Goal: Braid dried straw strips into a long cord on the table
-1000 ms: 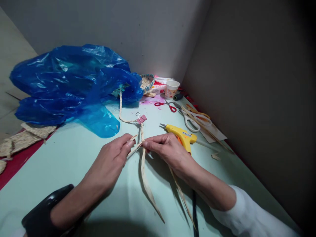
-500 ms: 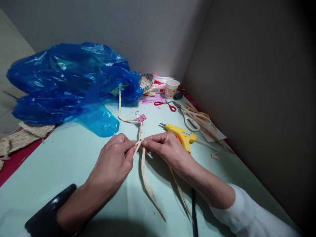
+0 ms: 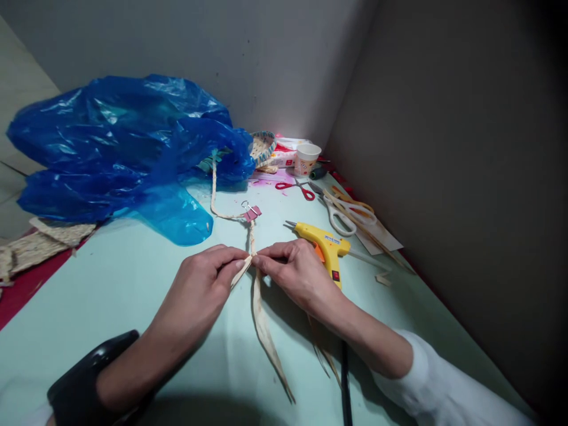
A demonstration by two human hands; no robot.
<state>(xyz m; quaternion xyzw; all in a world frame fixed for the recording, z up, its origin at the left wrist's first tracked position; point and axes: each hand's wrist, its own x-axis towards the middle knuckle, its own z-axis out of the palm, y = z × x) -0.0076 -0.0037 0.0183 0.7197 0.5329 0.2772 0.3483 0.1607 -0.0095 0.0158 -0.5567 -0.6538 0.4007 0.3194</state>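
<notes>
Both my hands meet at the middle of a pale green table (image 3: 133, 284), pinching thin straw strips (image 3: 261, 319) of a braid. My left hand (image 3: 202, 290) is closed on one strip that angles down to the left. My right hand (image 3: 295, 272) is closed on the strips at the braid's working end. The finished braid (image 3: 214, 195) runs away from my fingers, is held by a pink binder clip (image 3: 251, 212), then curves up toward a blue plastic bag (image 3: 119, 148). Loose strip ends trail toward me between my forearms.
A yellow glue gun (image 3: 323, 242) lies just right of my right hand, its black cord (image 3: 345, 384) running toward me. Further back lie white-handled scissors (image 3: 344, 216), red-handled scissors (image 3: 295, 186), a paper cup (image 3: 306, 158) and a woven basket (image 3: 261, 148). Woven mats (image 3: 39, 242) lie left.
My left hand has closed its pinch and drawn its strip in against the braid, so both hands' fingertips now meet. The strip under my right wrist has shifted slightly.
</notes>
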